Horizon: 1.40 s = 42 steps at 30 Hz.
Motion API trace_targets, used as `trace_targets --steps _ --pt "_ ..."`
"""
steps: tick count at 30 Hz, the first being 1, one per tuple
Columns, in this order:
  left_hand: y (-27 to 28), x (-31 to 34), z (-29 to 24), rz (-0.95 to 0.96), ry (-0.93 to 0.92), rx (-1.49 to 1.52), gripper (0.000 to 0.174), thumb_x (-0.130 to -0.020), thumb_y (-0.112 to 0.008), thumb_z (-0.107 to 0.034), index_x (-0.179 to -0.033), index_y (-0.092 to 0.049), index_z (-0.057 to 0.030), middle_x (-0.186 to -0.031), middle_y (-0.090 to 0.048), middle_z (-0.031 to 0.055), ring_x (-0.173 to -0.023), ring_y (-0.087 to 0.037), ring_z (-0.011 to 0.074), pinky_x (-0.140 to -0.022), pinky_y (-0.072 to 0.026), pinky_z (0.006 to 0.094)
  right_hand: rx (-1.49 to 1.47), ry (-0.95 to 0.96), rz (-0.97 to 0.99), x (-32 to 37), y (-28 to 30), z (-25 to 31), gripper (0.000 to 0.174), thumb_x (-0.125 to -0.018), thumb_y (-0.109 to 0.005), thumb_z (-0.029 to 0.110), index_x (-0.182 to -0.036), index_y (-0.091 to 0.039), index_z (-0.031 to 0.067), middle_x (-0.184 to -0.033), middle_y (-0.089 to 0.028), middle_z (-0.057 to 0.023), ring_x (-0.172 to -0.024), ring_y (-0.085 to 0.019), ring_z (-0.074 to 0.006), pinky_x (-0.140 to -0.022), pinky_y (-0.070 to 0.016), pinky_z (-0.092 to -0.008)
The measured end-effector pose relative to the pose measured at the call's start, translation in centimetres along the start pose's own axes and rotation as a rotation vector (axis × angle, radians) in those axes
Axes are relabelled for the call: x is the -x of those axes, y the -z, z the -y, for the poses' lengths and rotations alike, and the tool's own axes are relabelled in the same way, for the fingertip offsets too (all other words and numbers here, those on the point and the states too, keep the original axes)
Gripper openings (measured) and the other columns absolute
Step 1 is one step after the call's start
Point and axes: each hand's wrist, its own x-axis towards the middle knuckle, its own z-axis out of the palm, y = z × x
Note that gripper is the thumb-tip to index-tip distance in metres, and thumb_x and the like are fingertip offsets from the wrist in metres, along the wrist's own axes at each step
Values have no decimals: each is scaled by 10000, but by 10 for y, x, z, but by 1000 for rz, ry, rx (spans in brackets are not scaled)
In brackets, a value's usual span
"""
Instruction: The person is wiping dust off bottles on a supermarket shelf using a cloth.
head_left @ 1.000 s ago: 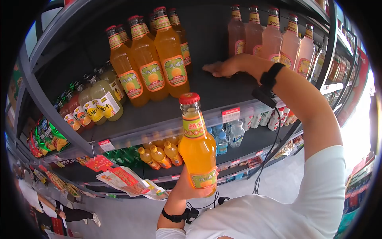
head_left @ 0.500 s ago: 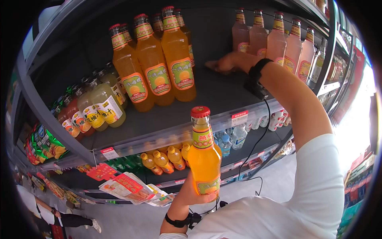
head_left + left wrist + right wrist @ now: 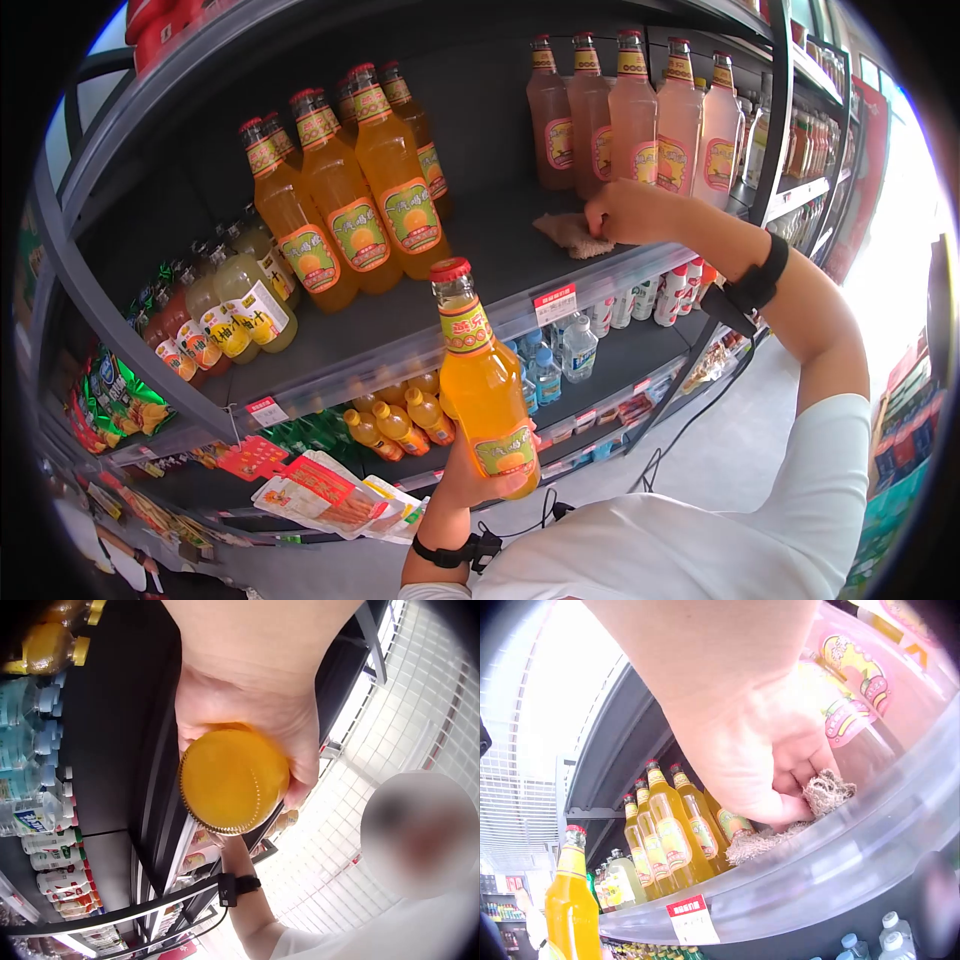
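Observation:
My left hand (image 3: pixel 470 478) grips an orange soda bottle (image 3: pixel 487 390) low on its body, in front of the shelf edge. The bottle is upright with a red cap, and its round base (image 3: pixel 232 780) faces the left wrist view. Over on the shelf, my right hand (image 3: pixel 645 215) has its fingers curled on a rough grey-brown cloth (image 3: pixel 572 236). The right wrist view shows that cloth (image 3: pixel 829 793) bunched between thumb and fingers, part of it lying along the shelf's front lip. Pink soda bottles (image 3: pixel 632 135) stand right behind this hand.
Orange soda bottles (image 3: pixel 375 225) stand in a cluster left of the cloth, with yellow juice bottles (image 3: pixel 255 305) farther left. A clear price strip (image 3: pixel 400 345) runs along the shelf front. Small orange drinks (image 3: pixel 400 430) and water bottles (image 3: pixel 578 350) fill the shelf below. A cable (image 3: pixel 700 415) hangs from the right wrist.
My right hand has come from deeper in the shelf toward the front edge and the pink bottles, with the cloth now plainly visible. The left hand still holds the bottle upright. The head view has shifted.

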Motion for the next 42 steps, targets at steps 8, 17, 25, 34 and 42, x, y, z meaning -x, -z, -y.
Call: trace_targets --steps 8,17,25,34,42 --pt "-2 -9 -10 -62 -33 -119 748 -678 -777 -64 -1321 -395 -65 -1143 -556 86 -1005 -611 190 -849 -525 341 -220 185 -446 32 -3 40 274 -854 -597 144 -1104 -657 50 -1075 -678 -117 -1008 -649 -255 -863 -512 -365" --pt "-31 -47 -36 -285 -228 -657 831 -700 -764 -57 -1398 -313 -57 -1207 -530 108 -1089 -571 229 -907 -487 347 -1074 293 -42 58 -45 122 974 -724 -789 567 -1334 -376 -70 -1217 -582 -188 -1154 -571 -259 -974 -455 -362" --pt "-68 -57 -73 -272 -112 -684 1069 -721 -788 -128 -1518 -78 -72 -1360 -478 175 -1206 -539 280 -999 -430 373 -1378 235 -252 72 -27 127 694 -765 -810 212 -1299 -442 -35 -1156 -624 -98 -1074 -604 -172 -948 -478 -325" --pt "-37 -38 -76 -374 -489 -477 924 -824 -659 14 -1522 -59 -65 -1315 -495 186 -1112 -586 254 -988 -437 391 -1154 189 -623 39 38 78 513 -773 -769 269 -1160 -571 -5 -1010 -664 -64 -936 -623 -124 -817 -499 -299" --pt "-25 -27 -82 -413 -445 -533 785 -872 -639 -18 -1507 -179 -49 -1226 -552 176 -1008 -629 208 -932 -477 351 -871 -20 -642 -50 44 52 567 -719 -797 323 -1143 -580 14 -972 -659 -67 -851 -625 -128 -705 -500 -275"
